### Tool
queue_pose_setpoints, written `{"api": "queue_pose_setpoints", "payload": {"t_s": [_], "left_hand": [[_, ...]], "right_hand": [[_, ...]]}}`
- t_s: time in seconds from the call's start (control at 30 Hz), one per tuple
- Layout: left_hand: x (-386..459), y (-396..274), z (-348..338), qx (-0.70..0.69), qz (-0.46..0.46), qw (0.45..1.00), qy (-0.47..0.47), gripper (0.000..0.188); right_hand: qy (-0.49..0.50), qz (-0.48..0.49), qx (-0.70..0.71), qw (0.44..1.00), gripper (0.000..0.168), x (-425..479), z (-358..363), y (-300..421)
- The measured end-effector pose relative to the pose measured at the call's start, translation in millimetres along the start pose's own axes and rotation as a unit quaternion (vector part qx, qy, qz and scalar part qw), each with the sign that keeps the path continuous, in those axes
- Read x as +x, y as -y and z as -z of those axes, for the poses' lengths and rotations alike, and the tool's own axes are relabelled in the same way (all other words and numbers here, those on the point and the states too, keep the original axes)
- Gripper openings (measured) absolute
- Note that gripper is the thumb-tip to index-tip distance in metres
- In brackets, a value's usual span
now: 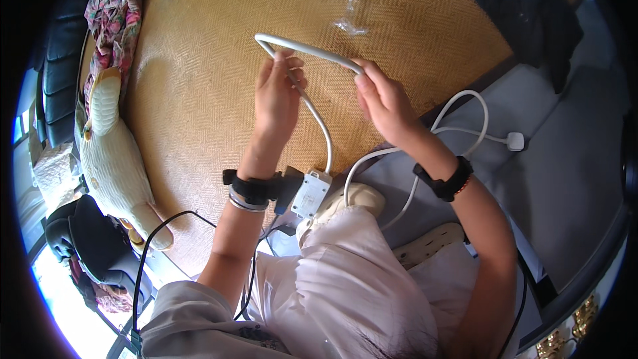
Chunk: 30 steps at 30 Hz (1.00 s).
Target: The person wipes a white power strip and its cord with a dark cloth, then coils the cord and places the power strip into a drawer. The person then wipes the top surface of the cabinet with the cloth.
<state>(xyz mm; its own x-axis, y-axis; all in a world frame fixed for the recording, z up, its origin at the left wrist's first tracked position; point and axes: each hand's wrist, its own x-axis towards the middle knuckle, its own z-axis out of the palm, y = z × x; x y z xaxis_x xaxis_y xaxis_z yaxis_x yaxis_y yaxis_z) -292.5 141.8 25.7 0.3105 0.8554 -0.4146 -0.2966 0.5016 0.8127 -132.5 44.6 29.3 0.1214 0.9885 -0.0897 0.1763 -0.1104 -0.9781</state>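
Between my two hands runs a thick white cable [309, 49], bent in a sharp fold at its upper left. My left hand [280, 92] pinches the length that leads down to a white power strip [311, 194], whose screwed underside faces up. The strip hangs or rests beside my left wrist; which one I cannot tell. My right hand [386, 97] grips the cable at the other end of the bent stretch. From there the cable loops loosely past my right forearm and over the grey surface, towards a white plug [515, 141].
A woven mat [199, 75] with crumpled clear plastic [351, 25] spreads ahead. Along the left lie a plush goose [114, 164], floral fabric [113, 25] and a black cap [99, 234]. Dark cloth [523, 15] is at upper right. A thin black cable [149, 239] crosses near my left arm.
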Motion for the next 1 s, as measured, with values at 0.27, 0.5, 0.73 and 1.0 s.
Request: {"api": "queue_pose_setpoints", "payload": {"t_s": [0.27, 0.5, 0.73, 1.0], "left_hand": [[-2.5, -34.6, 19.7, -0.07, 0.028, 0.991, 0.111, 0.039], [4.2, -20.2, 0.5, 0.098, 0.012, 0.994, 0.041, 0.029], [-26.7, 24.0, -22.4, 0.261, 0.07, 0.941, 0.205, 0.074], [-22.6, 60.3, 9.9, 0.371, -0.062, 0.915, -0.143, 0.067]], "right_hand": [[0.08, -0.017, -0.114, 0.99, 0.028, -20.2, 10.0, -38.8], [0.199, -0.169, -0.293, 0.92, 0.034, -23.6, -16.7, -29.5], [0.172, -0.185, -0.326, 0.911, 0.023, -24.8, -46.8, -25.5], [0.108, -0.005, -0.417, 0.902, 0.011, -34.6, -43.8, -7.2]]}}
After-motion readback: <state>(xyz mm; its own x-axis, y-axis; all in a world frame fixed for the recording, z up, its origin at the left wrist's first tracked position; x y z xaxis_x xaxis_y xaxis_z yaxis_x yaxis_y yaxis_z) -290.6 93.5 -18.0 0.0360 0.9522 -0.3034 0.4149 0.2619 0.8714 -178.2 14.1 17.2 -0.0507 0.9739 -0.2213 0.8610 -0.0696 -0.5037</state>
